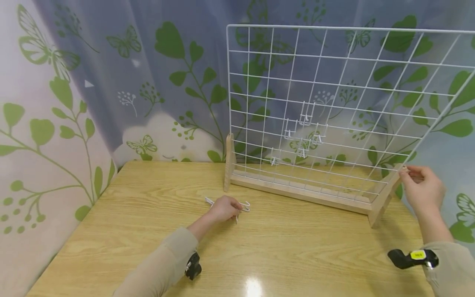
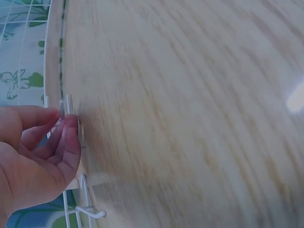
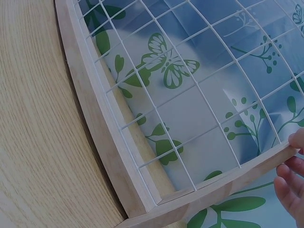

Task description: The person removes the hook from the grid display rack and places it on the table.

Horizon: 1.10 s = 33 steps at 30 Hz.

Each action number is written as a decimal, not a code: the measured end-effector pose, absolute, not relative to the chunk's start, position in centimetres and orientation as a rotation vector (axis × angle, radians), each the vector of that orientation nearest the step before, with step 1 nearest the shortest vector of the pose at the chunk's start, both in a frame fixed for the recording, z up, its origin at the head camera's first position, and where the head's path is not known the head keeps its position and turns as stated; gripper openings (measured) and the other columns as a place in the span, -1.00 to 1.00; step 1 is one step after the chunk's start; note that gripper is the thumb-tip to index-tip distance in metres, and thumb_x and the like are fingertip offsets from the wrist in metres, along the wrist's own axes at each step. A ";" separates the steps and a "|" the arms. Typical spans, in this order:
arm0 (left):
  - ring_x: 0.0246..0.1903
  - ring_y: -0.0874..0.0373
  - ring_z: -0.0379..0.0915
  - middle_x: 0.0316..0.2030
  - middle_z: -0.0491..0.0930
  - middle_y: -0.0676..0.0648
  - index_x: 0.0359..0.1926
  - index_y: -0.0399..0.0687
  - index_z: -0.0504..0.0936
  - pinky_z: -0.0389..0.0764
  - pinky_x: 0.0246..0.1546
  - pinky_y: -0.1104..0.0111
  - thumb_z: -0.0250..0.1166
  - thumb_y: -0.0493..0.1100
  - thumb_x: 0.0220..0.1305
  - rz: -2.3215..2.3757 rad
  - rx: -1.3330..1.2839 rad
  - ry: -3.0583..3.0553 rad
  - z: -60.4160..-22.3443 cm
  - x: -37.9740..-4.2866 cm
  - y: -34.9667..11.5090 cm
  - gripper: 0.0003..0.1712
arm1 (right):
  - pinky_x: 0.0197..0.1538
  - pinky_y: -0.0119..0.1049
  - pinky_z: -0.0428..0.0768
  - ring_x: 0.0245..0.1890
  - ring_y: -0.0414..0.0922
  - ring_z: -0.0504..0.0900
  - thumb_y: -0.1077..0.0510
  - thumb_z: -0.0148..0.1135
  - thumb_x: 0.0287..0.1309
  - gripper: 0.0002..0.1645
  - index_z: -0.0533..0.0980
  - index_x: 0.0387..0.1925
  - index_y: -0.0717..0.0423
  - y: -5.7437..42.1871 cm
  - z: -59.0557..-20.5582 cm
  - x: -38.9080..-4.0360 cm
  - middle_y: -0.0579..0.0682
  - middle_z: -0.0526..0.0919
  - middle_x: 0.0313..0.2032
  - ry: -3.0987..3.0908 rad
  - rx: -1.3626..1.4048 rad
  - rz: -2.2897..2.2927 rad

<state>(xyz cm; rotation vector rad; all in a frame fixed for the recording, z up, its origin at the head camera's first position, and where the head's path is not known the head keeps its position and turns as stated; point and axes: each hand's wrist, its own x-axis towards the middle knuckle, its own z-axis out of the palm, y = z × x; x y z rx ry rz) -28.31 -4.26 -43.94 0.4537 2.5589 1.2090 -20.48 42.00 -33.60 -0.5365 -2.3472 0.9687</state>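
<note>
A white wire grid panel point(image 1: 341, 86) stands in a wooden base point(image 1: 297, 192) on the table. Several white wire hooks point(image 1: 305, 119) hang on its lower middle part. My left hand point(image 1: 224, 209) is low over the tabletop, in front of the base's left end, and pinches a white wire hook point(image 1: 245, 206) between thumb and fingers. Another white hook point(image 2: 88, 209) shows just beside that hand in the left wrist view; the fingers partly hide the hooks. At the right end, my right hand point(image 1: 424, 189) grips the top of the wooden side post point(image 3: 256, 164) with thumb and fingertips.
The wood-grain table point(image 1: 148, 247) reaches back to a curtain point(image 1: 178, 103) printed with leaves and butterflies, directly behind the grid. Black wrist cameras point(image 1: 193, 266) are strapped over both sleeves.
</note>
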 end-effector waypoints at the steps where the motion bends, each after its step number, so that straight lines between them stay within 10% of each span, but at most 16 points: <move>1: -0.60 0.24 0.44 -0.50 0.62 -0.09 -0.27 -0.30 0.67 0.39 -0.64 0.54 0.19 -0.37 0.11 1.198 0.452 2.560 -43.9 -28.3 -4.2 -0.83 | -0.40 -0.64 0.30 -0.44 -0.62 0.25 -0.04 0.03 0.27 -0.60 0.45 0.02 0.10 42.0 -33.6 -20.4 -0.60 0.27 -0.47 -2.344 -0.534 0.972; 6: -0.57 0.24 0.44 -0.45 0.64 -0.08 -0.28 -0.30 0.68 0.43 -0.60 0.53 0.21 -0.34 0.11 1.134 0.460 2.601 -43.6 -28.0 -4.1 -0.83 | -0.39 -0.64 0.30 -0.43 -0.62 0.26 -0.04 0.04 0.27 -0.90 0.40 -0.19 -0.25 42.1 -33.6 -20.3 -0.60 0.28 -0.47 -2.332 -0.529 0.988; 33: -0.35 0.09 0.57 -0.24 0.65 -0.17 -0.06 -0.31 0.60 0.57 -0.31 0.36 0.19 -0.27 0.22 1.403 0.537 2.510 -39.1 -30.4 -3.3 -0.72 | -0.44 -0.69 0.31 -0.44 -0.61 0.25 -0.03 0.02 0.28 -0.46 0.39 0.12 0.27 42.2 -33.8 -20.5 -0.61 0.26 -0.47 -2.354 -0.525 0.956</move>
